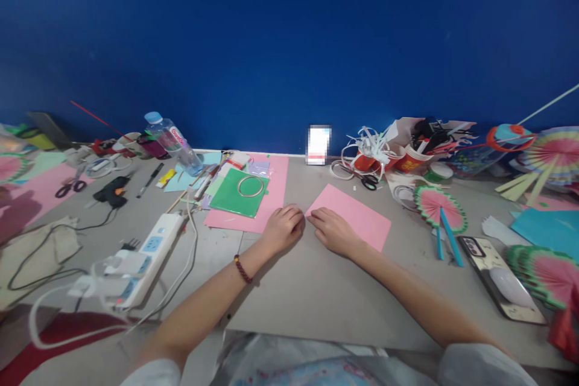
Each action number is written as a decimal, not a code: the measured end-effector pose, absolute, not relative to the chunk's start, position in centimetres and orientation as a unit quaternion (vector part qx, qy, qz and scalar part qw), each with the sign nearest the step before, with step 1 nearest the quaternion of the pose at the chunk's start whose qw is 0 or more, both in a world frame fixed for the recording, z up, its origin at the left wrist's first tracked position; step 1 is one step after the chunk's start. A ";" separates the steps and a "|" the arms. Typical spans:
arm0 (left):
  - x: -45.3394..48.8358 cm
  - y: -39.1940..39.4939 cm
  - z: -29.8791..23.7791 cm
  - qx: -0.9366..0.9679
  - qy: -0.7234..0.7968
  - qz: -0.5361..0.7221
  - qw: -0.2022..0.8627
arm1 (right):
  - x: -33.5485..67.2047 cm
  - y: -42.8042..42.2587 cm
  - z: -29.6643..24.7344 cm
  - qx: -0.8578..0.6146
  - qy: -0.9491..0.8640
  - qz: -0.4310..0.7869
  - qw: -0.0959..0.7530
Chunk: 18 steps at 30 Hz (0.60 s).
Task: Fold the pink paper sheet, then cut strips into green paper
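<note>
A small pink paper sheet (357,217) lies on the grey table (316,289) in front of me. My right hand (332,230) rests on its near left corner with the fingers curled down, pressing the paper. My left hand (283,228) sits just left of that corner, fingers curled under, its fingertips close to the paper's edge. I cannot make out anything inside either hand. A dark bead bracelet is on my left wrist.
A larger pink sheet (271,193) with a green sheet (237,193) and a ring lies to the left. A power strip (145,256) with cables, a glue gun (111,191), scissors (70,187) and a water bottle (174,142) stand further left. Paper fans (441,208), cups and a phone (500,277) fill the right.
</note>
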<state>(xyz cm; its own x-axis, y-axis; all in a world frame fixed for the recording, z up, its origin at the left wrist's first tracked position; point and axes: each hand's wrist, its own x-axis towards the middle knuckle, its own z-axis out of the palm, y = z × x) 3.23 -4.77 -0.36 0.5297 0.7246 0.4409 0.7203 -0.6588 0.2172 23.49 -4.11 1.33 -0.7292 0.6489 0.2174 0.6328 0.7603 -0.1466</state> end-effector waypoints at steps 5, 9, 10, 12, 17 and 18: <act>3.4 -4.9 -0.2 0.881 0.411 0.234 -0.012 | 23.6 -4.1 1.1 -0.345 -0.928 0.036 0.137; 3.5 -4.9 -0.1 0.881 0.411 0.234 -0.015 | 23.5 -4.1 1.0 -0.340 -0.930 0.032 0.135; 3.5 -4.9 -0.1 0.880 0.413 0.235 -0.014 | 23.5 -4.0 1.0 -0.339 -0.931 0.031 0.131; 3.5 -4.9 -0.2 0.878 0.415 0.237 -0.011 | 23.4 -4.0 1.2 -0.339 -0.933 0.027 0.122; 3.5 -4.9 -0.1 0.876 0.415 0.244 -0.012 | 23.1 -3.9 1.6 -0.343 -0.933 0.015 0.103; 3.5 -4.9 0.0 0.876 0.416 0.244 -0.012 | 23.1 -3.8 1.6 -0.344 -0.934 0.015 0.100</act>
<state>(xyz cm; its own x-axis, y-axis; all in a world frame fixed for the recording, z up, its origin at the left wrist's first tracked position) 3.52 -4.94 -0.01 0.5349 0.7227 0.4378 0.7343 -0.6539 0.1823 23.06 -3.83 1.62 -0.7440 0.6446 0.1759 0.6388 0.7634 -0.0955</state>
